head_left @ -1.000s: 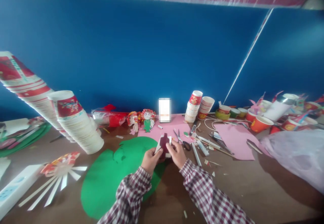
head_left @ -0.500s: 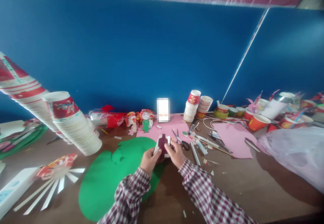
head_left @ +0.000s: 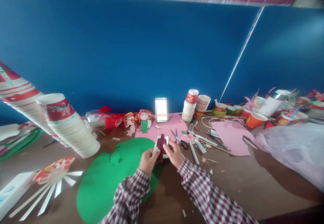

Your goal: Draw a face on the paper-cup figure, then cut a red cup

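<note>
Since a second ago, the whole scene has slid slightly left in view, while the left hand (head_left: pixel 149 159) and right hand (head_left: pixel 175 152) keep nearly the same pose around a dark maroon, bottle-shaped flat cutout (head_left: pixel 161 143). From left to right: well left of the grip, a splayed paper cup (head_left: pixel 54 170), red-patterned with white strips fanned out, lies on the brown tabletop (head_left: pixel 227 190). Behind it lean tall stacks of red-and-white paper cups (head_left: pixel 68 126). Just left of the grip, and partly under the left forearm, spreads a large rounded green sheet (head_left: pixel 101 183). At the grip itself, both hands are closed on the cutout and the white card (head_left: pixel 155 147) behind it, thumbs on top; the fingers underneath are hidden. Just beyond the grip to the right lie black-handled scissors (head_left: pixel 184 145). Further right is a pink paper sheet (head_left: pixel 233 138), then, well apart, a crumpled translucent plastic bag (head_left: pixel 293 149).
</note>
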`<action>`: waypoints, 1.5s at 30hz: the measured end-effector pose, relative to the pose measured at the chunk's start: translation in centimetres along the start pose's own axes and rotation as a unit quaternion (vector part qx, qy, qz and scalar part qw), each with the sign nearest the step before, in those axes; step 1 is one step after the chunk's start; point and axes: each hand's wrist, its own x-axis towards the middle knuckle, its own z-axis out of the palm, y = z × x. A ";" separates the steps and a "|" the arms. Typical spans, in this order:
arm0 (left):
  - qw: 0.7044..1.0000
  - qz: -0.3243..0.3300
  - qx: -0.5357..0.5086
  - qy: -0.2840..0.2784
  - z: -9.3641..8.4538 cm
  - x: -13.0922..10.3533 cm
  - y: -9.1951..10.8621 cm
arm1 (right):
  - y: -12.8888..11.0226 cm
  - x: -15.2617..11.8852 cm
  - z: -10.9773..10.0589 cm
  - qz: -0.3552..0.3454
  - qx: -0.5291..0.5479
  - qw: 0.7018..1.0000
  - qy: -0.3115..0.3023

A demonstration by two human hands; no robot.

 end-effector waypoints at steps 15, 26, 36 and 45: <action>1.000 -0.003 -0.005 -0.008 0.1 -0.1 0.2 | -0.3 0.1 -0.1 0.014 0.001 1.000 0.007; 0.999 -0.018 -0.016 -0.031 0.2 -0.5 1.0 | -0.3 0.2 -0.3 0.025 -0.009 1.000 0.011; 0.999 -0.026 -0.006 -0.031 0.1 -0.5 1.0 | -0.1 0.2 -0.2 0.022 -0.004 1.000 0.010; 1.000 -0.008 0.004 -0.014 0.4 -0.8 0.8 | -0.4 0.1 -0.3 0.019 -0.009 1.000 0.014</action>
